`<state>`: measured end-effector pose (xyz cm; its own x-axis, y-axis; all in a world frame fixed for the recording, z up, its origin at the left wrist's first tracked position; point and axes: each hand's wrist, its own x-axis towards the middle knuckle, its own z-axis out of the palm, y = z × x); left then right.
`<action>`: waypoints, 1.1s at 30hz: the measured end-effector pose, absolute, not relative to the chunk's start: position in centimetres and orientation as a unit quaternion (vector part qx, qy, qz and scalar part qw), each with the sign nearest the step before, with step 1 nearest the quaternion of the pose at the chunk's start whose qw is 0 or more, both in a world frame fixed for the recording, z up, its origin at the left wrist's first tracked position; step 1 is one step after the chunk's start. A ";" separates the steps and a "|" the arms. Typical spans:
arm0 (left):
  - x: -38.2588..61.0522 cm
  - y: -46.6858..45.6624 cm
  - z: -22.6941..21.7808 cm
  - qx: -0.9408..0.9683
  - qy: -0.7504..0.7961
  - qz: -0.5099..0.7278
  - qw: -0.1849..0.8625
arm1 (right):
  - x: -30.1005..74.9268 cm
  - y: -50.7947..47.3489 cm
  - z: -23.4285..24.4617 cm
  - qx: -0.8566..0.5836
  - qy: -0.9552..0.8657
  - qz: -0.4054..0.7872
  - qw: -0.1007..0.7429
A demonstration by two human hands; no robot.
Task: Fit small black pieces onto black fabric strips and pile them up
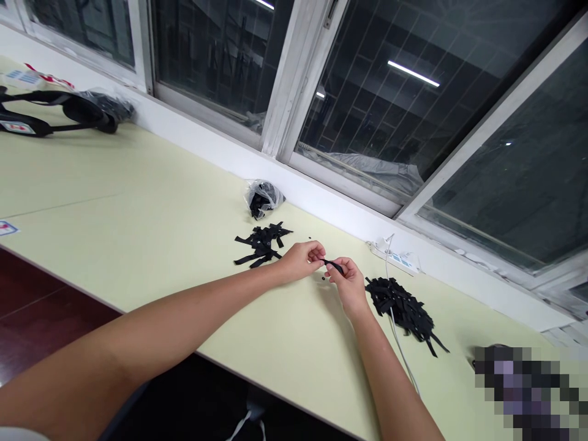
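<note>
A short black strip (334, 266) is pinched at its ends by the left hand (299, 260) and the right hand (350, 286), just above the pale table (138, 220). It is flanked by 2 heaps: a smaller pile (261, 244) near the left hand and a larger pile (404, 307) beside the right.

No writing can be read. A sticker (6, 228) at the left edge of the table (138, 214), a white label (16, 127) on the black straps (68, 110) and blue print on a packet (25, 76) are all too small to make out.
</note>
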<state>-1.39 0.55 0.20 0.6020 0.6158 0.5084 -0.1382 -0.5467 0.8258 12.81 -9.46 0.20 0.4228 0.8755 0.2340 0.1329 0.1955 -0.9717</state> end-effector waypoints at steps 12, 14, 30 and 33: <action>-1.8 -0.2 1.6 0.755 0.153 0.475 0.425 | 12.9 -9.7 0.4 -0.591 -0.502 0.211 0.595; -2.1 0.0 1.8 0.770 0.154 0.476 0.395 | 13.4 -9.8 -0.1 -0.638 -0.542 0.159 0.523; -3.0 0.8 1.8 0.871 0.117 0.402 0.256 | 14.6 -9.4 -1.1 -0.735 -0.630 -0.001 0.251; -3.1 1.1 1.8 0.883 0.115 0.386 0.243 | 14.1 -9.8 -1.0 -0.730 -0.637 -0.018 0.247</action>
